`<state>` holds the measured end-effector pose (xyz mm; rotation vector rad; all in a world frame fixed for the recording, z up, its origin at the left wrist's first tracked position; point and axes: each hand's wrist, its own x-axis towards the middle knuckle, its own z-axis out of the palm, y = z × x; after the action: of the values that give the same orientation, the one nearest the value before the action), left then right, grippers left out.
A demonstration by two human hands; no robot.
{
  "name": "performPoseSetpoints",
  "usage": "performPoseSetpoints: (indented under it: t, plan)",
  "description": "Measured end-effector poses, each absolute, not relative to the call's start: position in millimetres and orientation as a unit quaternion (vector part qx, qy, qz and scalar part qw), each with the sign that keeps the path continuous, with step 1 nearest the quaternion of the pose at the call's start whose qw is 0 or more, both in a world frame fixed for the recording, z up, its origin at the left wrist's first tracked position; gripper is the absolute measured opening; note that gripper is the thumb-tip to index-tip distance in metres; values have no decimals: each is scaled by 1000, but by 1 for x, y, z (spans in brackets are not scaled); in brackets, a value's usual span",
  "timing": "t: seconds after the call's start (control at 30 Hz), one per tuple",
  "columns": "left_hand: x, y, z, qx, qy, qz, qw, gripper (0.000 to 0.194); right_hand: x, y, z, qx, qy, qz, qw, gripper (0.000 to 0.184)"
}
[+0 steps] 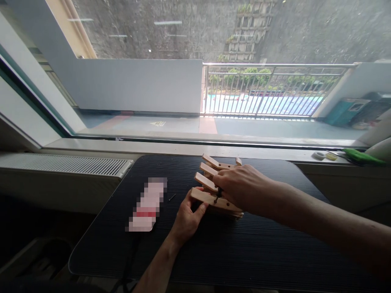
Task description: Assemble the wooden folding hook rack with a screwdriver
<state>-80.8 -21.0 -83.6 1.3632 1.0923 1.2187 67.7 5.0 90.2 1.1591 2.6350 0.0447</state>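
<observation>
A small wooden frame of several pale slats [200, 196] with dark holes sits on the black table. My left hand [187, 217] is closed on the left end of its nearest slat, the thumb in front and the fingers behind. Over the frame, my right hand [244, 185] is closed round a small dark tool [219, 192]. The tool's lower end meets the nearest slat at a hole; its exact kind is hidden by the fingers. Another dark hole shows to the right on that slat. A thin dark screw [172, 197] lies apart, left of the frame.
A blurred-out pink and red object [148, 205] lies on the black table [122, 252], to the left. Beyond stand a white radiator [67, 165] and a large window. On the sill at right are tape rolls [319, 155] and something green [363, 156].
</observation>
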Motion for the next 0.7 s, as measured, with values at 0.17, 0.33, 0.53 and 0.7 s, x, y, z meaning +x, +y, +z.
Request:
performPoseSetpoints:
  t: [0.17,0.33,0.53,0.7]
  plan:
    - [-82,-20,-85,561,452,497,484,36,63,8,90,404,902,7,150,15]
    - [-82,-21,-85,563,447,497,486,35,66,8,78,415,899,59,125,30]
    - [-81,-22,-85,563,443,503,483,35,69,8,80,428,894,66,117,41]
    - [-82,-20,-88,567,441,507,476,33,69,7,91,365,924,13,114,23]
